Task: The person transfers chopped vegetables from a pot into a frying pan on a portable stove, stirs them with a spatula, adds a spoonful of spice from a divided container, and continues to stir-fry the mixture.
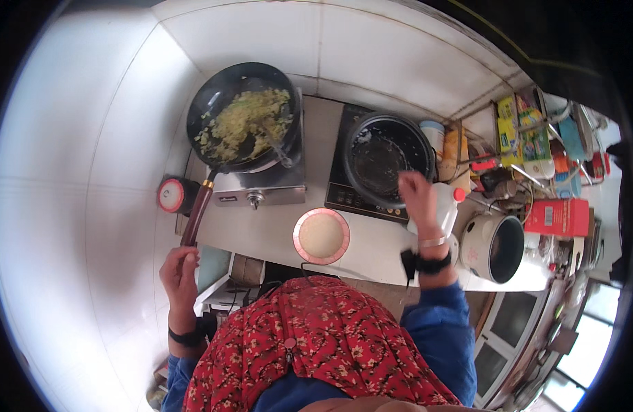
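Observation:
My left hand [180,273] grips the end of the brown handle [197,216] of a black wok [208,98]. The wok sits on a steel gas stove [275,188] and holds a chopped yellow-green food [249,121]. A utensil with a clear or shiny handle [283,153] leans in the food, its tip hidden. My right hand [418,198], slightly blurred, is over the near right rim of a black pot [383,159] with a wet bottom. Its fingers are bunched; whether they hold anything cannot be made out. That pot stands on a black induction cooker [342,198].
A pink-rimmed bowl of pale contents [321,236] sits near the counter's front edge. Right of my right hand are a white jug with a red cap [446,208] and a cream-coloured pot [491,247]. A wire rack [527,134] holds packets. A dark red-topped canister [178,195] stands left.

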The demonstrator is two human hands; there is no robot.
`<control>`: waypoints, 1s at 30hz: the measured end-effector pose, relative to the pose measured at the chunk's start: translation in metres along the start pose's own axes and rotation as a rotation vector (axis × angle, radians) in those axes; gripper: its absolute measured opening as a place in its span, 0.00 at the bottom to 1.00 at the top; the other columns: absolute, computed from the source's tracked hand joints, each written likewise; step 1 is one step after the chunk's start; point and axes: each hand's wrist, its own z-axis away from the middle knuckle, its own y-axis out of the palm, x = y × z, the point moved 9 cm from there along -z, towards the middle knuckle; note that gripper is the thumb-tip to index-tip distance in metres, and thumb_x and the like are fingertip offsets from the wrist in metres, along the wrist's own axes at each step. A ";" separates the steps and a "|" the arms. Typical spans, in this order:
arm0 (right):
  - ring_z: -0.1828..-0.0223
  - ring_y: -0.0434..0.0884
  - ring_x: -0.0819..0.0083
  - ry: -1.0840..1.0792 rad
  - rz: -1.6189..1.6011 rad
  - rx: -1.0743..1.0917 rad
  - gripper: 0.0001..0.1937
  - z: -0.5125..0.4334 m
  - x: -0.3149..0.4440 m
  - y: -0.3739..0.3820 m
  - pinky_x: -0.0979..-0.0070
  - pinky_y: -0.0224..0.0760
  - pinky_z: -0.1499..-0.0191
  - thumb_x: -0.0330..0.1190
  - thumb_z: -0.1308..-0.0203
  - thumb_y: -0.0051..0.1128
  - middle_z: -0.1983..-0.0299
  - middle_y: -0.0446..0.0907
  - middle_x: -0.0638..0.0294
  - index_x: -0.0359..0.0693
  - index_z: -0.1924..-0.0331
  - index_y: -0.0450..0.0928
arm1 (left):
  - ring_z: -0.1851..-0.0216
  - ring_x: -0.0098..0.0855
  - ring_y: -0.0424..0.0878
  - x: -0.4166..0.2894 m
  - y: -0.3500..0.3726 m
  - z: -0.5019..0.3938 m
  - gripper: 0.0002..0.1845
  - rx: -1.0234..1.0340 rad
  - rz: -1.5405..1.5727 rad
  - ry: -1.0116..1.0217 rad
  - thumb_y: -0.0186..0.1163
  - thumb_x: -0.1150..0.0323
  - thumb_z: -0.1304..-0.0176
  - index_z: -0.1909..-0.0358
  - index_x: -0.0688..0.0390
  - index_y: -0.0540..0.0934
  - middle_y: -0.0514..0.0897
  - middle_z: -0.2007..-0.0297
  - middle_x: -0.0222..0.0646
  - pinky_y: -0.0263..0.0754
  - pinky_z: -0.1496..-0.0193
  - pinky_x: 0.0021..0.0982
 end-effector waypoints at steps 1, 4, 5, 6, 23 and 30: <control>0.70 0.85 0.67 0.202 -0.206 0.023 0.10 0.029 -0.018 0.013 0.72 0.77 0.66 0.36 0.34 0.61 0.71 0.84 0.60 0.36 0.60 0.81 | 0.66 0.21 0.78 -0.001 0.003 -0.004 0.06 0.017 0.013 -0.022 0.56 0.73 0.28 0.58 0.64 0.80 0.81 0.65 0.31 0.74 0.61 0.23; 0.71 0.84 0.68 0.616 -0.774 -0.015 0.14 0.095 -0.055 0.054 0.72 0.79 0.67 0.42 0.33 0.62 0.70 0.83 0.60 0.37 0.59 0.79 | 0.65 0.20 0.79 -0.016 0.010 -0.017 0.06 0.043 0.100 -0.008 0.57 0.72 0.28 0.57 0.64 0.80 0.82 0.65 0.31 0.74 0.61 0.23; 0.71 0.84 0.67 0.719 -0.924 -0.034 0.16 0.106 -0.065 0.063 0.70 0.80 0.67 0.43 0.34 0.63 0.70 0.83 0.59 0.37 0.58 0.79 | 0.65 0.20 0.79 -0.023 0.018 -0.022 0.06 0.095 0.140 -0.003 0.57 0.72 0.28 0.57 0.64 0.80 0.83 0.65 0.31 0.74 0.61 0.23; 0.71 0.84 0.65 0.873 -1.054 -0.087 0.17 0.114 -0.077 0.072 0.69 0.81 0.66 0.44 0.34 0.64 0.70 0.83 0.57 0.37 0.58 0.78 | 0.65 0.20 0.79 -0.031 0.026 -0.029 0.07 0.147 0.178 0.006 0.57 0.72 0.28 0.57 0.64 0.80 0.83 0.65 0.30 0.74 0.61 0.23; 0.79 0.77 0.72 0.433 -0.805 -0.350 0.12 0.069 -0.003 0.030 0.78 0.70 0.82 0.29 0.46 0.64 0.68 0.81 0.60 0.34 0.60 0.75 | 0.53 0.27 0.80 -0.072 0.129 -0.119 0.25 0.581 0.292 -0.037 0.62 0.65 0.29 0.35 0.62 0.70 0.78 0.44 0.38 0.80 0.54 0.27; 0.81 0.73 0.81 0.004 -0.556 -0.018 0.08 0.030 0.182 0.028 0.83 0.65 0.82 0.27 0.43 0.57 0.72 0.79 0.66 0.33 0.60 0.79 | 0.44 0.34 0.80 -0.074 0.122 -0.160 0.28 0.724 0.490 -0.243 0.65 0.70 0.34 0.34 0.60 0.68 0.78 0.44 0.41 0.81 0.47 0.39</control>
